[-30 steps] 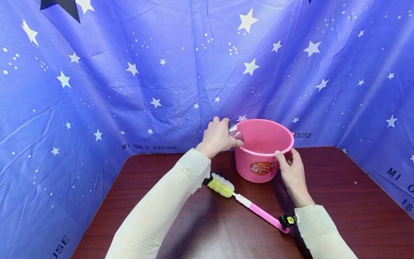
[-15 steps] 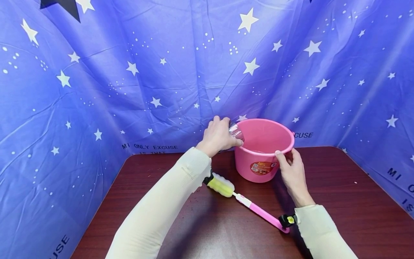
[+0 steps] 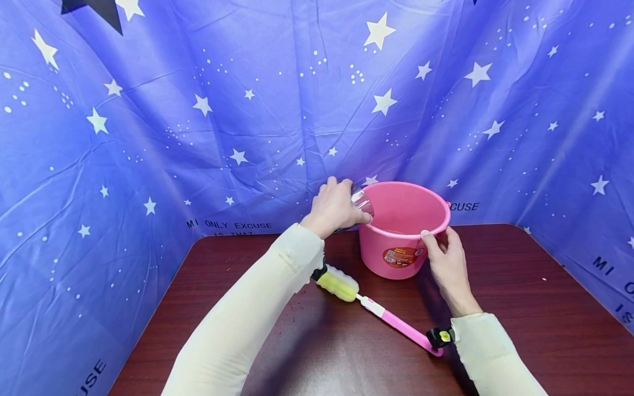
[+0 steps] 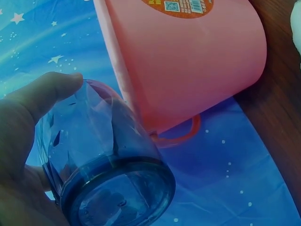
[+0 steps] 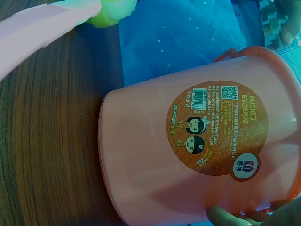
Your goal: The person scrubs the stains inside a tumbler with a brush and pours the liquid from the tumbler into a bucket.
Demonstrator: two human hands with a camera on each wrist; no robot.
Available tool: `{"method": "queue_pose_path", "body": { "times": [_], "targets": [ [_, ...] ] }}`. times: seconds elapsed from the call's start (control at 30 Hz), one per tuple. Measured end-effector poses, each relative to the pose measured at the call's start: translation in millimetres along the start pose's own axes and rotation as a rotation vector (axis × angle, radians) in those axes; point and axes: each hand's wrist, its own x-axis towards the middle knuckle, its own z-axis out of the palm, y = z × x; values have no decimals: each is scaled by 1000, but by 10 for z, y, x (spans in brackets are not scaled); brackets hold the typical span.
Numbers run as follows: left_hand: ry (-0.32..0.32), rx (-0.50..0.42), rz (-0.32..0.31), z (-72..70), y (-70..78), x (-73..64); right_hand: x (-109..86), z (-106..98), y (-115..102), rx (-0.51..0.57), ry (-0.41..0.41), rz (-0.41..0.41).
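Note:
My left hand [image 3: 333, 209] grips a clear drinking glass [image 3: 362, 203], tilted with its mouth over the left rim of a pink bucket [image 3: 373, 250]. In the left wrist view the glass's thick round base [image 4: 120, 193] points toward the camera, and the thumb lies along its side. The bucket stands upright near the back of the table. My right hand [image 3: 448, 269] holds its right front side just under the rim, thumb in front and fingers round the side. The bucket's bottom is mostly hidden, and I cannot tell what is inside.
A bottle brush with a yellow and white sponge head [image 3: 339, 284] and a pink handle [image 3: 403, 328] lies on the dark red wooden table [image 3: 535, 324], between the forearms. A blue curtain with stars [image 3: 277, 126] hangs round the back and sides.

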Motion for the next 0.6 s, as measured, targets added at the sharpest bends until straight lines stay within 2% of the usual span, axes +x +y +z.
{"method": "queue_pose_path", "body": {
  "times": [0.6],
  "targets": [
    [-11,22,-2,-19,30,14,0,2,-4,7,-2,1]
  ]
}}
